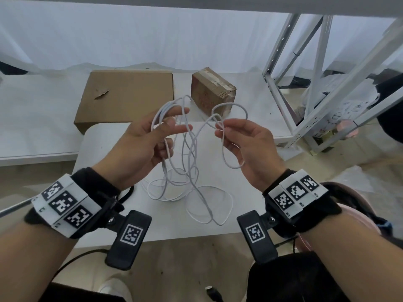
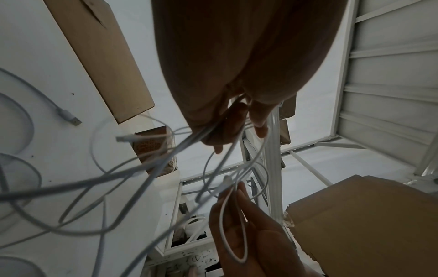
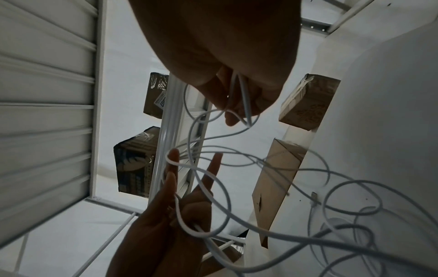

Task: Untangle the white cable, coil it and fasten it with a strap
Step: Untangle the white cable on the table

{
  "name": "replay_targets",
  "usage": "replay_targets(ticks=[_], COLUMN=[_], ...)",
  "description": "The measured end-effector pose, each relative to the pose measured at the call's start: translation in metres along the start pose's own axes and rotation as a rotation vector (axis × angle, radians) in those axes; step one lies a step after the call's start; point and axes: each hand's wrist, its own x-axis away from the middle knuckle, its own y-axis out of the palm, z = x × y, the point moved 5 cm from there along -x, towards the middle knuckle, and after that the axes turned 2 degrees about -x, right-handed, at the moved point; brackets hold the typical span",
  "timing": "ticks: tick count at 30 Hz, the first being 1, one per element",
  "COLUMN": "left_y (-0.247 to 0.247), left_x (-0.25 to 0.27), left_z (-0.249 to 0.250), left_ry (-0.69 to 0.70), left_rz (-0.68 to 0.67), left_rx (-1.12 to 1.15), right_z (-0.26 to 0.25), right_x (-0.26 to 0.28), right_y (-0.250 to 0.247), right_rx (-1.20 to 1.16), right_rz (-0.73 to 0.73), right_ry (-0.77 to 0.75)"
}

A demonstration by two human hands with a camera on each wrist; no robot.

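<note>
The white cable (image 1: 192, 162) is a loose tangle. Part of it is lifted between my hands and the rest lies in loops on the small white table (image 1: 102, 153). My left hand (image 1: 169, 131) holds several strands, which run over its outstretched index and middle fingers and through its curled lower fingers. My right hand (image 1: 222, 129) pinches a strand beside a small knot of loops, and another loop hangs under its palm. In the left wrist view, one USB plug (image 2: 71, 118) lies on the table and a second connector (image 2: 123, 139) hangs in the air. No strap shows in any view.
A flat cardboard box (image 1: 126, 99) and a small taped cardboard box (image 1: 212, 92) sit on the far table behind my hands. A white metal rack (image 1: 316, 83) stands at the right. A dark plug (image 1: 212, 293) lies on the floor near me.
</note>
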Motion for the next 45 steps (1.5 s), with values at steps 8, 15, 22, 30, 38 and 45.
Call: replay_targets(ticks=[8,15,22,30,38,45], left_y=[0.012,0.015,0.009,-0.01,-0.011,-0.009], left_x=[0.006,0.007,0.004,-0.002,-0.002,0.001], left_z=[-0.003,-0.005,-0.007,-0.001,0.004,0.007], left_ry=[0.036,0.125,0.264,0.273,0.285,0.31], left_rz=[-0.071,-0.054,0.014,0.163,0.137,0.158], left_rx=[-0.132,-0.376,-0.809,-0.573,-0.23,-0.289], right_z=[0.01,0.015,0.011,-0.002,0.006,0.015], right_x=[0.007,0.015,0.016,0.002,-0.001,0.007], right_y=[0.019,0.034,0.027,0.006,-0.002,0.002], right_rx=[0.186,0.221,0.315,0.258,-0.023,0.676], right_rz=[-0.236,-0.473,-0.4,-0.05,0.019,-0.137], right_ry=[-0.049,-0.006,-0.091,-0.038,0.134,0.078])
